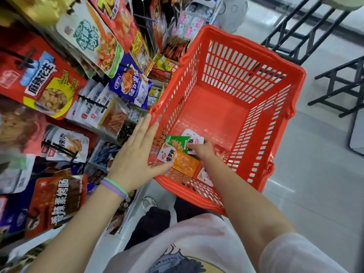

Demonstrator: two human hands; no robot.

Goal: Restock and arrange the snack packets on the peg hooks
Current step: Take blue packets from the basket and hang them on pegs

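Observation:
A red plastic basket [254,89] stands on the floor to the right of the snack rack. A few small packets lie in its near left corner: a green one [175,143], an orange one [185,164] and white ones [194,135]. My right hand [202,149] reaches down into the basket and its fingers pinch the packets there. My left hand [136,154] hovers with straight fingers at the basket's left rim and holds nothing. Snack packets hang on peg hooks at the left, among them a blue packet [131,84] and a red peanut packet [39,79].
Black metal stool frames [338,81] stand on the pale tiled floor at the right. The rack's white base [110,239] runs along beside my legs. A white shoe [148,201] shows under the basket's near edge.

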